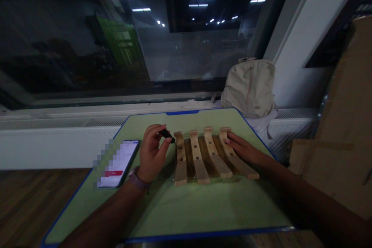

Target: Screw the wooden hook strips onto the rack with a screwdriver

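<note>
My left hand (pixel 152 153) is closed around the black handle of a small screwdriver (pixel 166 135). The tool slants down to the right, its tip at the upper hole of the leftmost wooden slat (pixel 180 170). Several curved wooden slats with dark holes lie side by side over a brownish, see-through panel (pixel 190 159); what joins them is hard to make out. At the other end, my right hand (pixel 242 149) grips the upper part of the rightmost slat (pixel 236 159), fingers against its edge.
A green table (pixel 162 209) with a blue rim carries the work. Left of my left hand lies a phone (pixel 124 162), its screen lit and partly blurred. A beige backpack (pixel 250 87) stands on the sill behind, near the window. Cardboard (pixel 337 124) rises at the right.
</note>
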`<state>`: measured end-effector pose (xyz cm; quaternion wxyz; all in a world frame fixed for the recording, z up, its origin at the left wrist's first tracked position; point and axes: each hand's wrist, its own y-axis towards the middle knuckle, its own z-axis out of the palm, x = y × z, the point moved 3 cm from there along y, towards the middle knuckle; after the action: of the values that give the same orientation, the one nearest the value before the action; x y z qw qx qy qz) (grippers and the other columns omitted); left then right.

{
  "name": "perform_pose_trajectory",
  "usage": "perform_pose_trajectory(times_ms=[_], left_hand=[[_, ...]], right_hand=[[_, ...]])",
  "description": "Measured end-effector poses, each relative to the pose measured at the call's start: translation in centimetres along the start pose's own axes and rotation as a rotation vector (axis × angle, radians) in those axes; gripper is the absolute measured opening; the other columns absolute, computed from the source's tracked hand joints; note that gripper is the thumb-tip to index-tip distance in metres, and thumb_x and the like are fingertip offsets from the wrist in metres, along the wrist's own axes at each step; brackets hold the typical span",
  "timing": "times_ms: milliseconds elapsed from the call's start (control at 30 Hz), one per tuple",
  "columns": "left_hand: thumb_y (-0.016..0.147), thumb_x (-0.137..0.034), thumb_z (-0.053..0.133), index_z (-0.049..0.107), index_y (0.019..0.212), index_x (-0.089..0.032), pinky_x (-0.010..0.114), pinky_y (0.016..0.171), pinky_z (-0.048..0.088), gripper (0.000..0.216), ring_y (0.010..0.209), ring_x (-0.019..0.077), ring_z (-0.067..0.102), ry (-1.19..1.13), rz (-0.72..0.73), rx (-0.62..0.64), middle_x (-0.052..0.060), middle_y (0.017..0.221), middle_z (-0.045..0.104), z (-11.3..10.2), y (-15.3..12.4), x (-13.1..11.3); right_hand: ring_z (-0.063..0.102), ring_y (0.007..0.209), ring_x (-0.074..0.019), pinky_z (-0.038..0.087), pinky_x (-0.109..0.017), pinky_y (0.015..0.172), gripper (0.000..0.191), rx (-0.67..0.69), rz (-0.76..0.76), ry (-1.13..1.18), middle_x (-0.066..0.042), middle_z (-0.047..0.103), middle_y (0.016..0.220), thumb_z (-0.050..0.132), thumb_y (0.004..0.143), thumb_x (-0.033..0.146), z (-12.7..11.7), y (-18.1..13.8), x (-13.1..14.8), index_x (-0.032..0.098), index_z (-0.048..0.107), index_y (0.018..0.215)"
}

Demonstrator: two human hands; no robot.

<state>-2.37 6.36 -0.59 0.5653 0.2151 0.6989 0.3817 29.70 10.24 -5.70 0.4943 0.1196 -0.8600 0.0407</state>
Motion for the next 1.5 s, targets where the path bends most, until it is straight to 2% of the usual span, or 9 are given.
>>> perform_pose_trajectory(times_ms=[200, 367, 500, 733, 867, 967, 1133, 1367, 1500], left_hand=[[0.095, -0.027, 0.060, 0.058, 0.129, -0.023, 0.032, 0.090, 0.059, 0.034, 0.098, 0.0163, 0.071, -0.053, -0.113, 0.012, 0.008, 0.111, 0.069, 0.4, -0.1, 0.0], [0.093, -0.027, 0.062, 0.063, 0.121, -0.023, 0.032, 0.087, 0.058, 0.028, 0.100, 0.0176, 0.067, 0.010, 0.012, 0.031, 0.008, 0.109, 0.065, 0.0, 0.0, -0.4], [0.088, -0.024, 0.069, 0.068, 0.113, -0.024, 0.028, 0.081, 0.057, 0.025, 0.093, 0.0154, 0.065, 0.128, 0.054, 0.000, 0.005, 0.104, 0.064, -0.4, -0.1, -0.5], [0.099, -0.026, 0.052, 0.058, 0.131, -0.024, 0.032, 0.091, 0.057, 0.033, 0.102, 0.0170, 0.068, -0.009, -0.048, 0.026, 0.008, 0.110, 0.069, 0.2, -0.4, -0.4], [0.093, -0.024, 0.062, 0.066, 0.120, -0.025, 0.030, 0.087, 0.056, 0.027, 0.100, 0.0165, 0.065, 0.089, 0.042, 0.020, 0.007, 0.110, 0.064, -0.2, -0.2, -0.4], [0.091, -0.024, 0.066, 0.067, 0.119, -0.025, 0.028, 0.083, 0.056, 0.028, 0.096, 0.0157, 0.065, 0.151, 0.016, -0.004, 0.006, 0.109, 0.064, -0.3, -0.2, -0.2], [0.097, -0.025, 0.057, 0.055, 0.135, -0.027, 0.032, 0.092, 0.056, 0.038, 0.102, 0.0163, 0.069, -0.041, -0.080, -0.001, 0.007, 0.113, 0.068, 0.2, -0.5, -0.1], [0.088, -0.021, 0.068, 0.064, 0.121, -0.026, 0.028, 0.088, 0.058, 0.034, 0.098, 0.0147, 0.066, 0.033, 0.037, 0.020, 0.005, 0.111, 0.061, -0.1, -0.1, 0.0], [0.093, -0.023, 0.063, 0.062, 0.125, -0.025, 0.026, 0.085, 0.058, 0.032, 0.094, 0.0142, 0.069, 0.067, -0.052, -0.008, 0.005, 0.106, 0.068, 0.1, -0.2, 0.0]], right_hand=[[0.039, 0.146, -0.0344, 0.017, -0.056, 0.123, 0.069, -0.019, 0.036, 0.003, -0.008, 0.051, 0.154, 0.054, 0.087, 0.069, 0.0, 0.0, -0.7, 0.023, 0.061, 0.138], [0.035, 0.148, -0.0353, 0.015, -0.057, 0.123, 0.069, -0.012, 0.032, 0.021, -0.006, 0.051, 0.153, 0.056, 0.085, 0.071, 0.0, 0.1, -0.8, 0.026, 0.062, 0.137], [0.034, 0.148, -0.0357, 0.016, -0.056, 0.123, 0.071, -0.014, 0.082, 0.013, -0.006, 0.049, 0.155, 0.056, 0.084, 0.072, 0.0, -0.1, -0.6, 0.026, 0.061, 0.139], [0.038, 0.146, -0.0352, 0.018, -0.056, 0.123, 0.068, 0.001, 0.008, 0.028, -0.007, 0.054, 0.152, 0.054, 0.086, 0.072, 0.1, -0.1, -0.1, 0.025, 0.064, 0.135], [0.038, 0.146, -0.0358, 0.020, -0.055, 0.123, 0.070, -0.024, 0.045, 0.022, -0.007, 0.053, 0.153, 0.057, 0.083, 0.073, 0.0, -0.1, -0.5, 0.026, 0.064, 0.134], [0.041, 0.145, -0.0362, 0.022, -0.054, 0.123, 0.067, -0.006, 0.025, 0.012, -0.006, 0.055, 0.151, 0.055, 0.085, 0.072, 0.0, -0.1, -0.4, 0.026, 0.065, 0.133], [0.039, 0.146, -0.0363, 0.020, -0.055, 0.123, 0.067, 0.004, 0.032, -0.016, -0.006, 0.055, 0.151, 0.052, 0.087, 0.071, -0.1, -0.2, -0.5, 0.024, 0.064, 0.134], [0.038, 0.147, -0.0357, 0.017, -0.056, 0.123, 0.074, 0.005, -0.005, 0.009, -0.007, 0.049, 0.155, 0.052, 0.087, 0.072, 0.1, -0.1, -0.1, 0.024, 0.057, 0.143], [0.043, 0.144, -0.0371, 0.022, -0.057, 0.122, 0.073, 0.017, -0.025, 0.006, -0.008, 0.055, 0.151, 0.050, 0.086, 0.074, 0.1, -0.2, 0.7, 0.022, 0.062, 0.137]])
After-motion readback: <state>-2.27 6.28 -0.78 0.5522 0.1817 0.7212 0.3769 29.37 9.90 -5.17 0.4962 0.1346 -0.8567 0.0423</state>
